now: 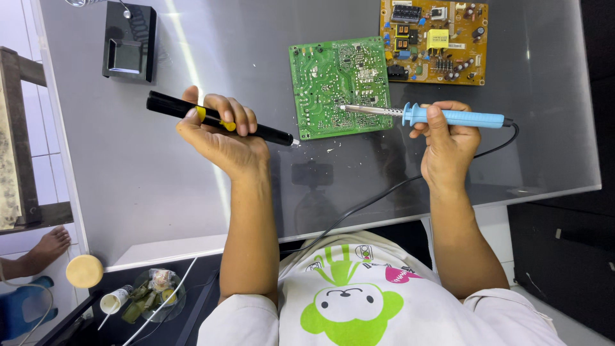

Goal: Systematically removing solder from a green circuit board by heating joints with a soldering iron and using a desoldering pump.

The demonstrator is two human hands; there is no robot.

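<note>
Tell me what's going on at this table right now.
A person is working over a green circuit board on a glass table. The right hand holds a blue soldering iron with its metal tip on the board. The left hand grips a black and yellow desoldering pump, its nozzle just off the board's lower left corner. A second, yellow-brown circuit board lies beyond.

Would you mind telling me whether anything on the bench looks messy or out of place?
Small pale flecks lie scattered on the grey table just below the green circuit board, near the black tool's tip; otherwise nothing stands out.
</note>
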